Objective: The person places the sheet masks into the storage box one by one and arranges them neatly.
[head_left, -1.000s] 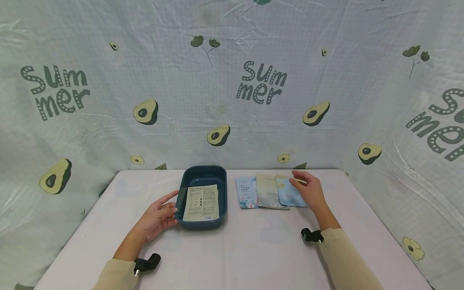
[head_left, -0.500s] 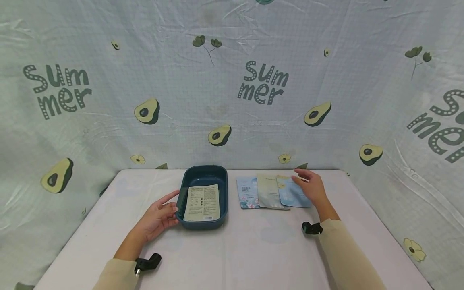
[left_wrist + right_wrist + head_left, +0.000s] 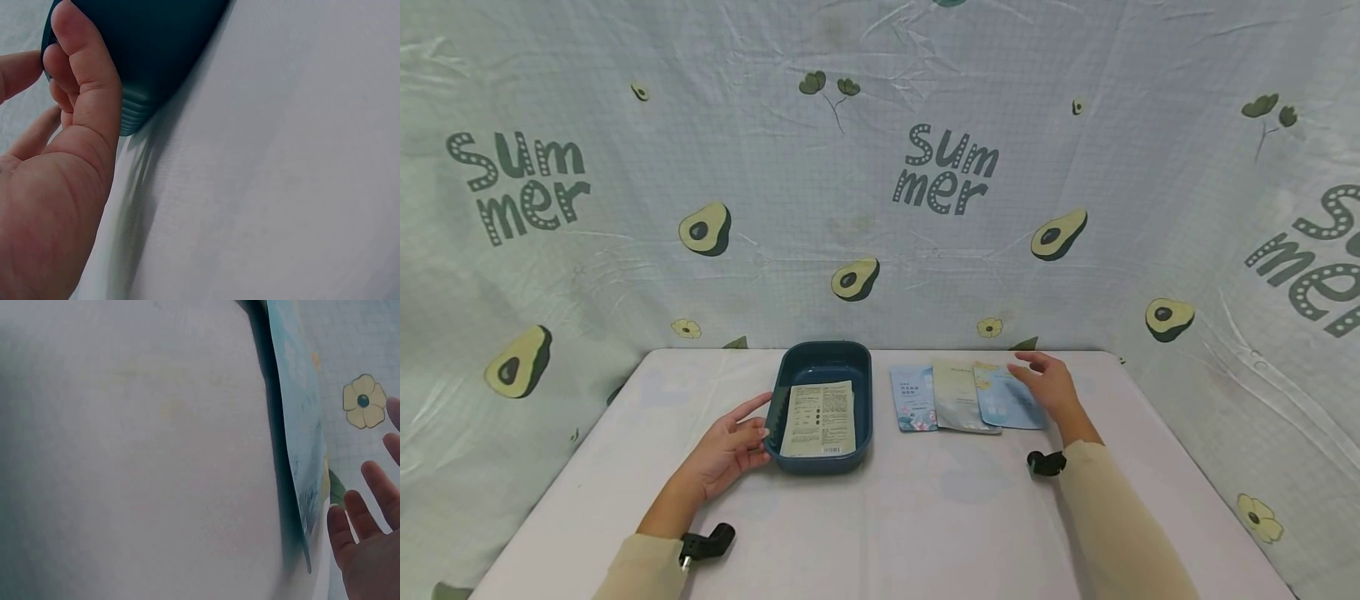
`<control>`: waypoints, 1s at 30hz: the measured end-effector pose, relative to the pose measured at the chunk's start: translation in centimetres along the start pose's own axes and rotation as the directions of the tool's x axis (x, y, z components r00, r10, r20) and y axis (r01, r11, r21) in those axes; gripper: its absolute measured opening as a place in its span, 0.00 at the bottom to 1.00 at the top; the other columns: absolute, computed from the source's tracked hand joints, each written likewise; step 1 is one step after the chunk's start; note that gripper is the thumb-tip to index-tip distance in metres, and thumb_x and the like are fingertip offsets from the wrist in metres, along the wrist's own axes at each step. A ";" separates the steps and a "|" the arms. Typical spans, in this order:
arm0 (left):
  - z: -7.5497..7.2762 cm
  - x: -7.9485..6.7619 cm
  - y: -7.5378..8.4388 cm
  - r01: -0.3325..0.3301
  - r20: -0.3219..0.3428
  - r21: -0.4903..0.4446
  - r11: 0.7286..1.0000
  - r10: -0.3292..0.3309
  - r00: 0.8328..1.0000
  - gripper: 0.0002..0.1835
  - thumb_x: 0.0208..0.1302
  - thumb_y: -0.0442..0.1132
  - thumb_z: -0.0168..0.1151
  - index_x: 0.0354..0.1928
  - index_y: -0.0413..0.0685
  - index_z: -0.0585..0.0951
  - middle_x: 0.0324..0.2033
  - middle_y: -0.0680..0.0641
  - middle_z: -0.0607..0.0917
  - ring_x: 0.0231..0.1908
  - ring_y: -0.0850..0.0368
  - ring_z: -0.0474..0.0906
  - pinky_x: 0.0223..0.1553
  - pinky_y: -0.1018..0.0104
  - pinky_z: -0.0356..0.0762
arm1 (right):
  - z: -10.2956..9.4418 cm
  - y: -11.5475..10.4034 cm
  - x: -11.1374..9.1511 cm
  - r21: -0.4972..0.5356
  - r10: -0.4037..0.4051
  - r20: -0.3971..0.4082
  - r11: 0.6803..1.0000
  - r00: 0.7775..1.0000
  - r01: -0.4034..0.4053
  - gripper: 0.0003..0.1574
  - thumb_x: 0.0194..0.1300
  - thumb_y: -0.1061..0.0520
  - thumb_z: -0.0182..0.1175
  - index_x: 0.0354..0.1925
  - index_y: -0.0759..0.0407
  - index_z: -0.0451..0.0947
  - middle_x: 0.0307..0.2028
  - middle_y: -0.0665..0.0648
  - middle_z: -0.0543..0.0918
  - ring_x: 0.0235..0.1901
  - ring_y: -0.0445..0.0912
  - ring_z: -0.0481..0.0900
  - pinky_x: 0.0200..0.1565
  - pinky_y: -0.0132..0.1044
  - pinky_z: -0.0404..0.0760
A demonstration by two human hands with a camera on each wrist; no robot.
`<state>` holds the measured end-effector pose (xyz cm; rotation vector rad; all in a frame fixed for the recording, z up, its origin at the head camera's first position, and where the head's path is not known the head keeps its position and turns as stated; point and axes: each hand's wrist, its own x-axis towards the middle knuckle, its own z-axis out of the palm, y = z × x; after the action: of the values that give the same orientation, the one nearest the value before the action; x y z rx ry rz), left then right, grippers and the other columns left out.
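Observation:
My left hand [image 3: 730, 450] is at the left side of a dark blue plastic basin [image 3: 827, 468], its loosely bent fingers touching the outer wall and rim. In the left wrist view, the fingertips lie against the basin [image 3: 156, 50]. A cream sheet-mask packet [image 3: 820, 421] with printed text lies inside it. To the right, three flat sheet-mask packets overlap in a row: a blue floral one [image 3: 912, 400], a cream-silver one [image 3: 955, 400] and a light blue one [image 3: 1009, 404]. My right hand [image 3: 1051, 387], fingers loosely spread and holding nothing, is at the light blue packet's right edge.
A white-covered table [image 3: 917, 533] lies under everything. Behind it hangs a pale curtain [image 3: 760, 167] printed with avocados and lettering. Each wrist carries a black camera, the left camera [image 3: 707, 543] and the right camera [image 3: 1047, 463].
My right hand has drawn slightly back to the right, baring more of the light blue packet. The left hand stays at the basin, and the packets lie as before.

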<state>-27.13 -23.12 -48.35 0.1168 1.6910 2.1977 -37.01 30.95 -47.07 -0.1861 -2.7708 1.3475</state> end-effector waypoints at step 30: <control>-0.1 0.1 0.0 0.005 -0.008 -0.002 1.000 -0.005 1.000 0.41 0.74 0.29 0.54 0.82 0.51 0.48 0.45 0.51 0.83 0.36 0.60 0.82 0.41 0.67 0.85 | 0.1 0.8 2.2 -0.127 0.117 0.102 0.986 0.988 -0.104 0.38 0.71 0.52 0.64 0.73 0.61 0.67 0.74 0.71 0.64 0.74 0.65 0.61 0.75 0.61 0.59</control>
<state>-27.25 -23.21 -48.42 0.1038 1.6908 2.1994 -39.12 31.66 -47.74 -0.2847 -2.9776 1.2473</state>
